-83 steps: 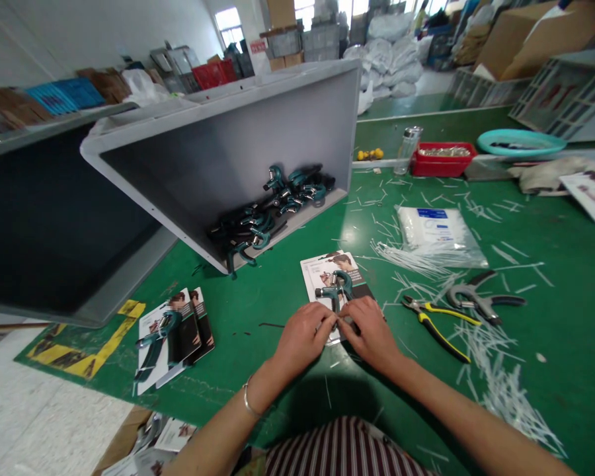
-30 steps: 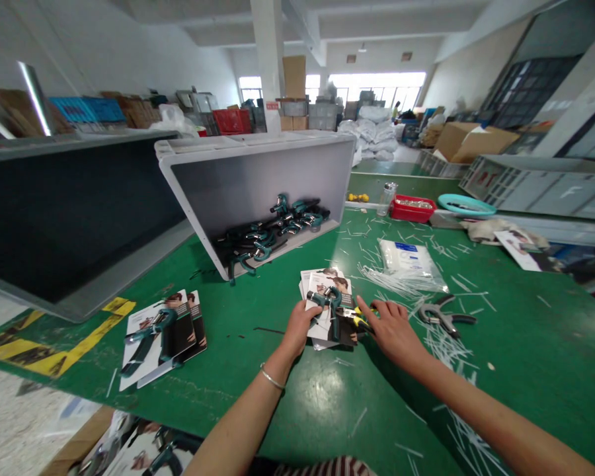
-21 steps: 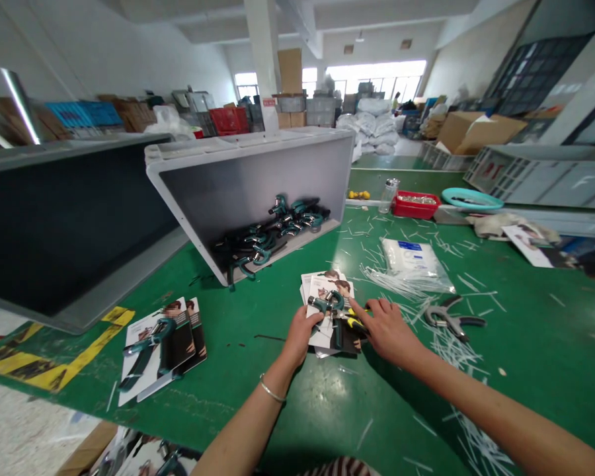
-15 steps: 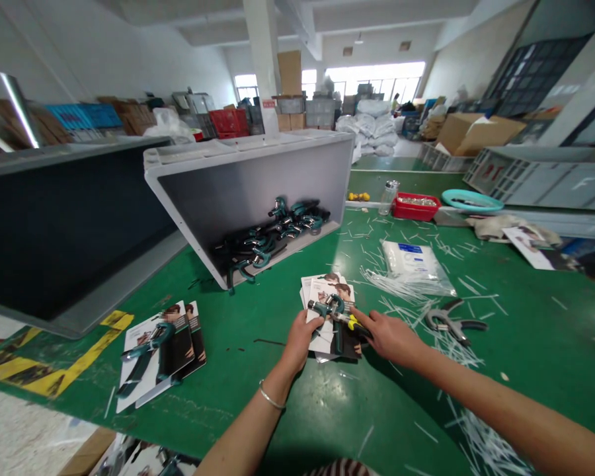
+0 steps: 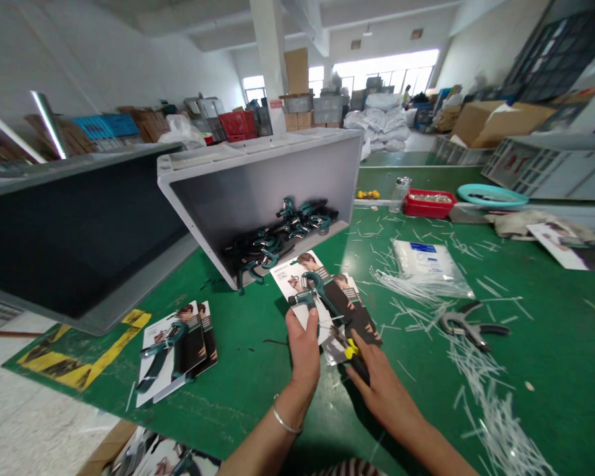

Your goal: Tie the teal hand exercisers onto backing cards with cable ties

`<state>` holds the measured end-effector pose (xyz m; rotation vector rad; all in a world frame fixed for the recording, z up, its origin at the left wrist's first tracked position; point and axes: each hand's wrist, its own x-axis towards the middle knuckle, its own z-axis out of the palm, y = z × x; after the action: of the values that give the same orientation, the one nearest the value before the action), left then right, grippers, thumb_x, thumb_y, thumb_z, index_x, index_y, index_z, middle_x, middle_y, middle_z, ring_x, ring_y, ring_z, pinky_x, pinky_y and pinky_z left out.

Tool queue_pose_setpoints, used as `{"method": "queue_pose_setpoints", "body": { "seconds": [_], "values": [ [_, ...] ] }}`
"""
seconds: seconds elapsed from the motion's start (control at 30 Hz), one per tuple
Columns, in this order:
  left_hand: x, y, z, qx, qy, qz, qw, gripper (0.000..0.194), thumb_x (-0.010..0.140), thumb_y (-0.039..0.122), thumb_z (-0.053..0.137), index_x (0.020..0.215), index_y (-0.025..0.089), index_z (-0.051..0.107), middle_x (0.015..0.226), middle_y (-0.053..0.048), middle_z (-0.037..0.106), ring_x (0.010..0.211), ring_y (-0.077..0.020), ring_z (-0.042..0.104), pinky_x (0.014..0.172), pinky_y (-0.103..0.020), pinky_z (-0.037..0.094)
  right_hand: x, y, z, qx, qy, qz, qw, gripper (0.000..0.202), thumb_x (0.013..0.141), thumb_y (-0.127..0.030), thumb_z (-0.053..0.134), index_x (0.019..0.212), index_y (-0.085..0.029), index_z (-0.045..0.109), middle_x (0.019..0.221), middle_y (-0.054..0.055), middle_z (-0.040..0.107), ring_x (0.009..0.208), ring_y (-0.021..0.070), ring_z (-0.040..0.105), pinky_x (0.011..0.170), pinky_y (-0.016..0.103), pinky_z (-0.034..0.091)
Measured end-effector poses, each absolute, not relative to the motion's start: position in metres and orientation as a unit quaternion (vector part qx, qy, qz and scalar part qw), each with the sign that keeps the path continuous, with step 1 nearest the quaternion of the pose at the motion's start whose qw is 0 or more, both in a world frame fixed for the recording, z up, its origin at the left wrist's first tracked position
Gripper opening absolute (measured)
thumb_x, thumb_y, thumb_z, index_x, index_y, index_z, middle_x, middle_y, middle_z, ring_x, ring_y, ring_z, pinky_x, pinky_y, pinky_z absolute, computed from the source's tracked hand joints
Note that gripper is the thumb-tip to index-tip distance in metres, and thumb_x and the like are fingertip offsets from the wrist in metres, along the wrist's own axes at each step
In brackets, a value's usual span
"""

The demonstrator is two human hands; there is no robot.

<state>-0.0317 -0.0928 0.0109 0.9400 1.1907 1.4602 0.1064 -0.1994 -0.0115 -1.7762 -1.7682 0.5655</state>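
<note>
My left hand [image 5: 305,340] grips a printed card [image 5: 283,276] with a teal plier-like tool [image 5: 313,291] on it, raised and tilted over the green table. Its thumb and fingers are closed near the tool's head. In my right hand [image 5: 381,377] are cutting pliers with yellow-and-black handles [image 5: 352,350]. Their jaws point up at the card's lower edge, beside the tool's handles; whether they touch a tie there I cannot tell. Behind and under the held card, another printed card [image 5: 364,314] lies on the table.
A grey crate [image 5: 258,155] on its side holds several teal tools [image 5: 272,241]. Carded tools [image 5: 171,350] lie at left. At right are a bag of white cable ties [image 5: 429,264], grey pliers [image 5: 473,327], tie scraps [image 5: 500,410], a red bin [image 5: 429,205] and a turquoise tray [image 5: 493,196].
My left hand has lifted and turned the top carded tool up to the left, exposing the card below. The cutting pliers in my right hand now point up and left. The view has shifted slightly.
</note>
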Motion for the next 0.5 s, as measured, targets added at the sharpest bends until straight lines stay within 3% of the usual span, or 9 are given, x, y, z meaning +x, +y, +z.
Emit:
{"method": "queue_pose_setpoints", "body": {
  "seconds": [0.17, 0.37, 0.5],
  "values": [
    [-0.035, -0.104, 0.020, 0.423, 0.486, 0.598, 0.477, 0.036, 0.089, 0.035, 0.061, 0.120, 0.022, 0.048, 0.124, -0.008, 0.062, 0.113, -0.0207, 0.059, 0.100, -0.030, 0.043, 0.093, -0.191, -0.010, -0.668, -0.644, 0.204, 0.313, 0.065, 0.096, -0.046, 0.048, 0.153, -0.027, 0.025, 0.130, 0.012, 0.057, 0.123, 0.0291, 0.053, 0.108, 0.052, 0.040],
    [-0.036, -0.109, 0.017, 0.435, 0.492, 0.582, 0.478, 0.038, 0.088, 0.038, 0.061, 0.121, 0.023, 0.049, 0.122, -0.008, 0.063, 0.110, -0.0214, 0.061, 0.098, -0.031, 0.045, 0.081, -0.197, 0.001, -0.619, -0.619, 0.308, 0.372, 0.039, 0.096, -0.040, 0.048, 0.131, -0.025, 0.056, 0.126, 0.010, 0.065, 0.116, 0.0276, 0.061, 0.102, 0.045, 0.046],
    [-0.053, -0.098, 0.009, 0.438, 0.515, 0.556, 0.484, 0.042, 0.084, 0.042, 0.064, 0.118, 0.020, 0.054, 0.117, -0.009, 0.066, 0.104, -0.0232, 0.064, 0.092, -0.034, 0.049, 0.079, -0.214, 0.008, -0.561, -0.661, 0.340, 0.363, 0.031, 0.095, -0.034, 0.050, 0.123, -0.025, 0.061, 0.118, 0.009, 0.069, 0.108, 0.0255, 0.064, 0.097, 0.040, 0.049]
  ]
}}
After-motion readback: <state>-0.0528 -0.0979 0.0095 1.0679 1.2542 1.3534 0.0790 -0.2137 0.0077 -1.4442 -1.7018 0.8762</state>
